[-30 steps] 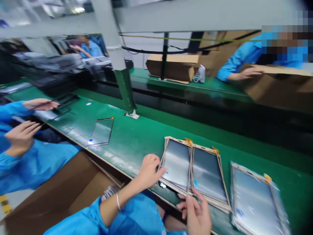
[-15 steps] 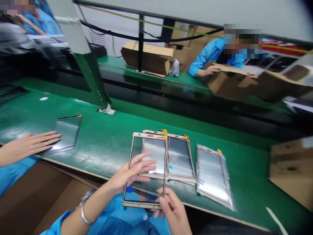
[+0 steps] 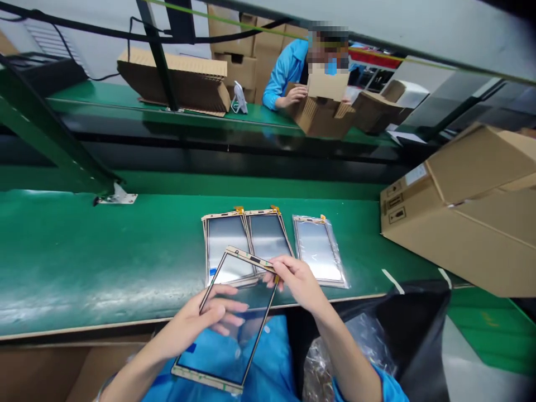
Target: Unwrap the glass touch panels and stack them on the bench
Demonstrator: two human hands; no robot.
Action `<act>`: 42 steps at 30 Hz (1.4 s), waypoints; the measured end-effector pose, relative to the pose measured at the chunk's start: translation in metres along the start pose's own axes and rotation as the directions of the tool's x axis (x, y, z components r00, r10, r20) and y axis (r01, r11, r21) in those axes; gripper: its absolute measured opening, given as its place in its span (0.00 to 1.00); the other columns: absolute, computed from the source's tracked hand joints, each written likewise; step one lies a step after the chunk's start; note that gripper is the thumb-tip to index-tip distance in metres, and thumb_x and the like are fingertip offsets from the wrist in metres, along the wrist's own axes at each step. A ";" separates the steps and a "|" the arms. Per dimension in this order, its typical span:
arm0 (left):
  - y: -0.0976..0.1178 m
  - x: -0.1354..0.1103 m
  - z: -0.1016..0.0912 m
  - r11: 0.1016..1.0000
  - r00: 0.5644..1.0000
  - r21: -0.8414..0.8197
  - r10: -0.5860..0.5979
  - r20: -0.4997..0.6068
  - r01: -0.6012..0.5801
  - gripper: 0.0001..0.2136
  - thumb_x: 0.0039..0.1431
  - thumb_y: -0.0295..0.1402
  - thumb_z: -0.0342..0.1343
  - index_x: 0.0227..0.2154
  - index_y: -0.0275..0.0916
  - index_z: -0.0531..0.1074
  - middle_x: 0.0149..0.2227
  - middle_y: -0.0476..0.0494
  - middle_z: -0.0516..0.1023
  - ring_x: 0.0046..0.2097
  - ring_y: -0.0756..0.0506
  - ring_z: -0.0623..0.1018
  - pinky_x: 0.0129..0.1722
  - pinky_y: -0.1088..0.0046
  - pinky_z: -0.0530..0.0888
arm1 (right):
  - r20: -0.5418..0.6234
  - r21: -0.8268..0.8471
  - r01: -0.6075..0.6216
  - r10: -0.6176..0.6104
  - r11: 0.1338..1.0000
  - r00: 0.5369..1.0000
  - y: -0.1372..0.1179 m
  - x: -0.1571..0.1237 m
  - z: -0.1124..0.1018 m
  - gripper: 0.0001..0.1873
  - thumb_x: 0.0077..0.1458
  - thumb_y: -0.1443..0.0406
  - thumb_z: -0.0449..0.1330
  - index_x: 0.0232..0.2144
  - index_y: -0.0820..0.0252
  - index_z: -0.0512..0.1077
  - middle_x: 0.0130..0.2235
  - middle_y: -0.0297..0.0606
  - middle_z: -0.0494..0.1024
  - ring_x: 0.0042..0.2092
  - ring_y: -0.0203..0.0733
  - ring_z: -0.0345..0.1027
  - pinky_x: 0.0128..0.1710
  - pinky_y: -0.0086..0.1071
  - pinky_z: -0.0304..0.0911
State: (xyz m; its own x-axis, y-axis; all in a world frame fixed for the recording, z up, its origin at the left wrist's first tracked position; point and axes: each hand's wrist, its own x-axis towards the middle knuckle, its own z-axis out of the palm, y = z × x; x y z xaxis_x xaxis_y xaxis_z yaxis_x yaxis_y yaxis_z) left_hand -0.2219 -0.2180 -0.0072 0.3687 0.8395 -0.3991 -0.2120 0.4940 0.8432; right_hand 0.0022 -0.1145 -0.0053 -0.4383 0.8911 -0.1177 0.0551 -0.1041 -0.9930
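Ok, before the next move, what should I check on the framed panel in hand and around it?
1. Right hand gripping the framed panel by its top right corner: ok.
2. Left hand gripping firmly: cannot tell; it is at the left edge, fingers spread.
3. One hand free: not ok, both are at the panel.
4. Orange tab unpinched: cannot tell, the right hand partly covers it.
5. Wrapped panel lying on the green table: ok.
6. Cardboard box apart from the held panel: ok, well to the right.
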 end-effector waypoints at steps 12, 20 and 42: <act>0.047 -0.006 -0.003 0.872 0.983 0.482 -0.149 0.111 0.078 0.14 0.62 0.35 0.49 0.49 0.38 0.65 0.46 0.38 0.79 0.43 0.44 0.79 0.42 0.68 0.74 | 0.272 -0.565 0.519 -0.448 0.642 0.851 -0.024 0.001 -0.001 0.10 0.63 0.66 0.51 0.42 0.59 0.71 0.36 0.40 0.75 0.38 0.40 0.69 0.37 0.34 0.65; 0.054 -0.010 -0.006 0.757 0.972 0.652 -0.128 0.195 -0.031 0.13 0.63 0.34 0.48 0.49 0.41 0.68 0.44 0.45 0.81 0.42 0.45 0.79 0.42 0.73 0.73 | 0.531 -0.643 0.578 -0.250 0.502 0.809 -0.062 0.001 -0.002 0.08 0.64 0.69 0.48 0.33 0.60 0.66 0.33 0.37 0.70 0.35 0.37 0.63 0.33 0.30 0.61; 0.060 -0.001 -0.023 0.878 0.950 0.473 -0.203 0.239 0.068 0.11 0.63 0.36 0.49 0.46 0.39 0.66 0.45 0.37 0.80 0.42 0.44 0.81 0.35 0.72 0.75 | 0.030 -0.595 0.424 -0.508 0.683 0.861 -0.052 -0.042 -0.021 0.07 0.59 0.69 0.56 0.40 0.56 0.68 0.32 0.36 0.71 0.31 0.38 0.68 0.31 0.32 0.67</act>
State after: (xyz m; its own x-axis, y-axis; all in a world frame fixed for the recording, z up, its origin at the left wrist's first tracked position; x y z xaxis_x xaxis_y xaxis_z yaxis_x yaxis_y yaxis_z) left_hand -0.2553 -0.1842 0.0356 0.6097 0.6427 -0.4639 0.2675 0.3841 0.8837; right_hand 0.0368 -0.1369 0.0516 -0.4317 0.8068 0.4033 0.3858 0.5693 -0.7260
